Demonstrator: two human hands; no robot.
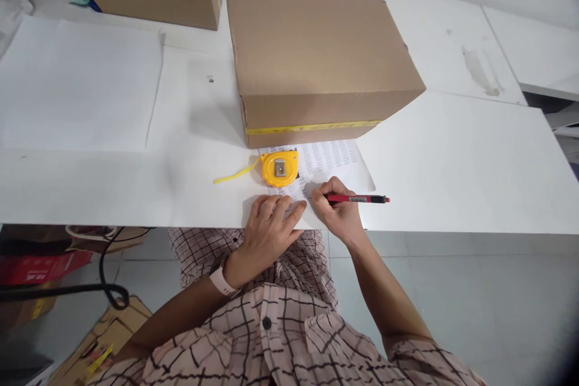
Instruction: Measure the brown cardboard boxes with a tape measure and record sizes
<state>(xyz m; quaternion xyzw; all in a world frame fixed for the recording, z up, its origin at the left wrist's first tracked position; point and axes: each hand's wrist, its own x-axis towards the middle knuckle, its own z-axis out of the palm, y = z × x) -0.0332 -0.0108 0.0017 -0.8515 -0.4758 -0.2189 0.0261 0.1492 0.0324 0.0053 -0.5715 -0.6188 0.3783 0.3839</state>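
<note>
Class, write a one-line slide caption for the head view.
Right hand holding a pen at a printed sheet, left hand alongside, tape measure and box beyond.

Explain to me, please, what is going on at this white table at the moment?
At the white table, the person's right hand holds a red pen in a writing grip, with its tip at a printed sheet. The left hand lies at the sheet's near edge, holding no tool. Just beyond the left hand, a yellow tape measure rests on the sheet, and a cardboard box stands behind it.
</note>
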